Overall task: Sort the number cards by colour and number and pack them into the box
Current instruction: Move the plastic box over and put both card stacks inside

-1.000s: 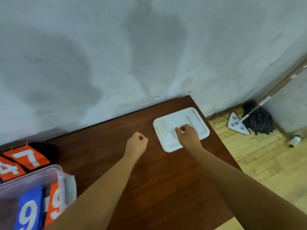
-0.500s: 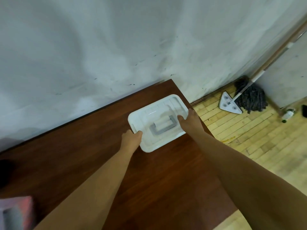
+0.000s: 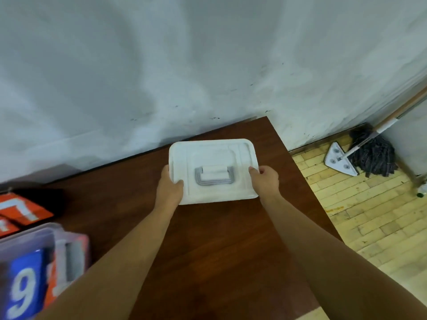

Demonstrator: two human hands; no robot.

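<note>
A grey, blotchy wall (image 3: 184,65) backs a dark wooden bench (image 3: 208,239) whose right edge drops to a pale parquet floor (image 3: 369,215), where a dark mop (image 3: 372,153) leans in the corner. Near the far right corner of the bench the white lid (image 3: 212,158), with a grey handle (image 3: 213,177) folded flat on top, is gripped at both short ends: the left hand (image 3: 169,188) has its thumb over the left rim, the right hand (image 3: 265,181) its thumb over the right rim, and the remaining fingers of both curl out of sight beneath. At the lower left stands the clear plastic box (image 3: 34,245), holding a blue card (image 3: 23,289) marked 9 and an orange card (image 3: 52,285) beside it. Behind the box, more orange cards (image 3: 20,209) lie on the bench, the upper one showing a 7.
</note>
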